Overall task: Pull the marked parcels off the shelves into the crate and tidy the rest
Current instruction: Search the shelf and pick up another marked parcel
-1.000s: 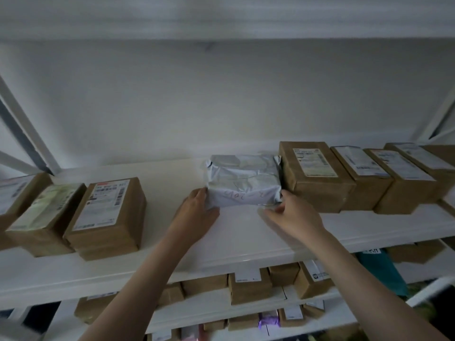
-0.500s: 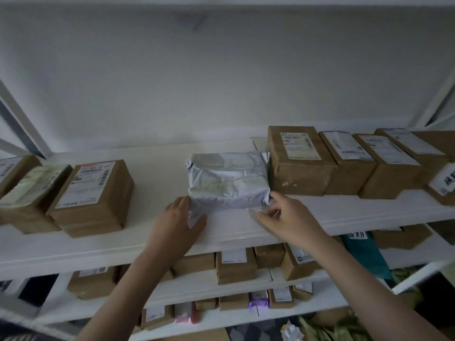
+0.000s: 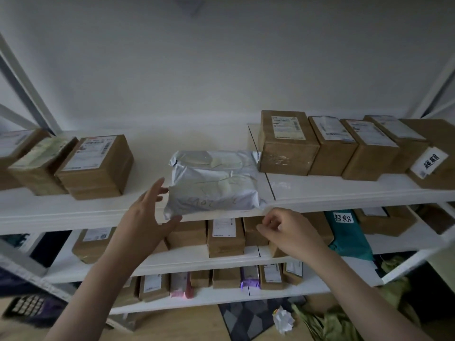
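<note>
White metal shelving fills the view against a plain white wall; head camera looks slightly up at the top shelf.

Grey poly mailer lies flat on the top shelf, centre, its front edge at the shelf lip and slightly overhanging. Faint handwriting on its front face, not legible. Its right rear corner sits just beside a tall cardboard box.

Left hand: fingers spread and straight, gripping nothing. Fingertips are at the mailer's left edge and the thumb is under its lower left corner; contact cannot be confirmed. Right hand: below the shelf lip, just under the mailer's right front corner, apart from it. Fingers loosely curled, holding nothing.

Right of the mailer: a row of four cardboard boxes with shipping labels, side by side, then a larger box carrying a white handwritten tag. Left of the mailer, well apart: three labelled cardboard boxes in a row, touching.

Second shelf: more cardboard boxes and a teal mailer with a similar handwritten tag. Third shelf: small boxes, a pink packet, a purple packet.

Floor: wood, a grey patterned mat, a crumpled white paper ball, green packaging at right. Dark crate-like object at lower left, blurred.
</note>
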A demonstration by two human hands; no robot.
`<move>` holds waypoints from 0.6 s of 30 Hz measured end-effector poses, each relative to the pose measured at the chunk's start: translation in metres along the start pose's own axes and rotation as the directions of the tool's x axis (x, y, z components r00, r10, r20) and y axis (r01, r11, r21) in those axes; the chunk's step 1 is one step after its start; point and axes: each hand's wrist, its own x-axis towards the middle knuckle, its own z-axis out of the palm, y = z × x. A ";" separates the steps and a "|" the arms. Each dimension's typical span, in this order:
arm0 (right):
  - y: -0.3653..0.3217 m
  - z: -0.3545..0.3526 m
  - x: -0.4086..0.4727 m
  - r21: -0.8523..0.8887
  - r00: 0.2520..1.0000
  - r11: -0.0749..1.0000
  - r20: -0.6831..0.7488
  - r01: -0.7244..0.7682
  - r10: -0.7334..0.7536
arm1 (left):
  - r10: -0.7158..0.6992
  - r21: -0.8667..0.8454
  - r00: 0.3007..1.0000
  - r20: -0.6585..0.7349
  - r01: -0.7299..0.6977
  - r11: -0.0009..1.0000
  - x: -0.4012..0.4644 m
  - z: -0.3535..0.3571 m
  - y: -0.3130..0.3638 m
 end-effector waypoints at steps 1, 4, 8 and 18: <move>-0.001 0.004 0.002 0.035 0.999 0.999 0.039 0.005 -0.006 | 0.023 0.019 1.000 0.008 -0.023 1.000 0.003 -0.001 0.002; -0.012 0.011 0.009 0.116 0.998 0.993 0.067 0.015 -0.022 | 0.070 0.092 0.997 0.034 -0.073 0.993 0.009 -0.002 0.007; -0.027 0.006 0.019 0.115 0.999 0.993 0.009 0.040 -0.041 | 0.102 0.152 0.993 0.052 -0.109 0.982 0.019 -0.001 0.008; -0.046 -0.040 0.044 0.021 0.992 0.997 -0.111 0.069 -0.066 | 0.131 0.147 0.986 0.102 -0.146 0.978 0.042 0.017 0.023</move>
